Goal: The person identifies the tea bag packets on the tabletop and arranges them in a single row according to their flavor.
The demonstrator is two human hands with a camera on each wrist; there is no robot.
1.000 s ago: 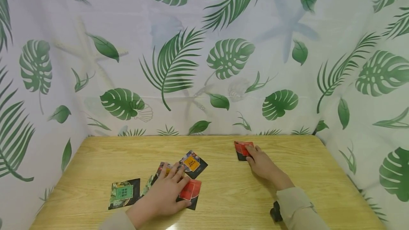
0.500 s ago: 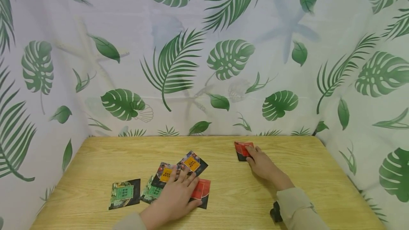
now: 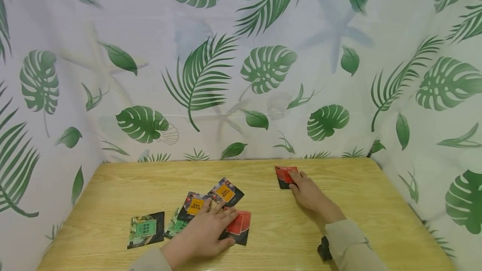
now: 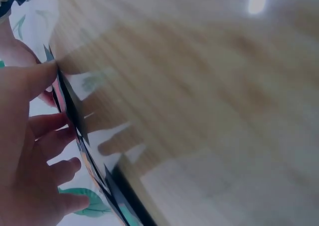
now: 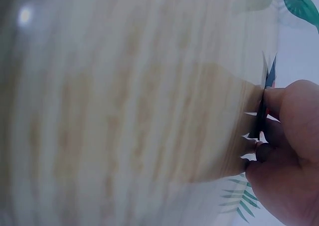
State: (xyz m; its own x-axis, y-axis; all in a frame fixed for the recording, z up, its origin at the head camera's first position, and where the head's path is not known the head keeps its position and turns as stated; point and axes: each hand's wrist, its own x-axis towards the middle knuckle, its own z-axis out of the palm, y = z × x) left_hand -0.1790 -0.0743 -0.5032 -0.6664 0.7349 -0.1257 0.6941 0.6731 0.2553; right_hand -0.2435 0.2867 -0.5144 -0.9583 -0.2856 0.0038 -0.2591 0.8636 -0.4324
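Observation:
In the head view my left hand (image 3: pixel 208 231) lies with spread fingers over a red-and-black packet (image 3: pixel 241 224), its fingertips also reaching the overlapping packets behind. Those are two packets with orange labels, a left one (image 3: pixel 193 206) and a right one (image 3: pixel 226 192), and a green-labelled packet (image 3: pixel 175 226) partly under them. The left wrist view shows thumb and fingers along the thin edges of the packets (image 4: pixel 75 111). Farther back, my right hand (image 3: pixel 308 192) rests its fingertips on another red-and-black packet (image 3: pixel 283 175), which lies flat on the table.
A separate green-labelled packet (image 3: pixel 146 230) lies to the left on the wooden table (image 3: pixel 263 258). A small black object (image 3: pixel 324 249) sits beside the right sleeve. Leaf-patterned cloth (image 3: pixel 226 137) stands behind the table and along both sides.
My left hand has slid right, taking the nearer red packet with it, and more of the orange- and green-labelled packets shows. The right hand stays on its packet.

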